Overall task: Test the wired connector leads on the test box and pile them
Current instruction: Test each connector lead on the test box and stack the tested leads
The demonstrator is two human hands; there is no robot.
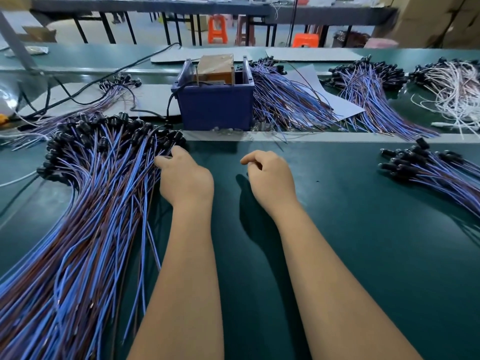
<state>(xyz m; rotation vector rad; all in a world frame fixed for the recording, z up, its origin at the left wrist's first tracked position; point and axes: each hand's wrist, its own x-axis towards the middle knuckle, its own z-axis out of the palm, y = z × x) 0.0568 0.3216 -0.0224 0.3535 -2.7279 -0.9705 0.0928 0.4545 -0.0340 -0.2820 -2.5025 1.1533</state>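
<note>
A big pile of blue and brown wired leads (98, 203) with black connectors lies on the green mat at the left. My left hand (184, 178) is at the pile's right edge, with thumb and curled fingers pinching a lead near the connectors. My right hand (270, 178) hovers over bare mat in the middle, its fingers loosely curled and holding nothing. The test box (215, 105), a blue bin with a brown unit inside, stands just beyond both hands. A smaller pile of leads (426, 167) lies at the right.
More lead bundles (288, 100) fan out behind and right of the box, along with white-wired ones (452, 87) at the far right. Black cables (78, 97) run left from the box. Benches and orange stools stand beyond the table.
</note>
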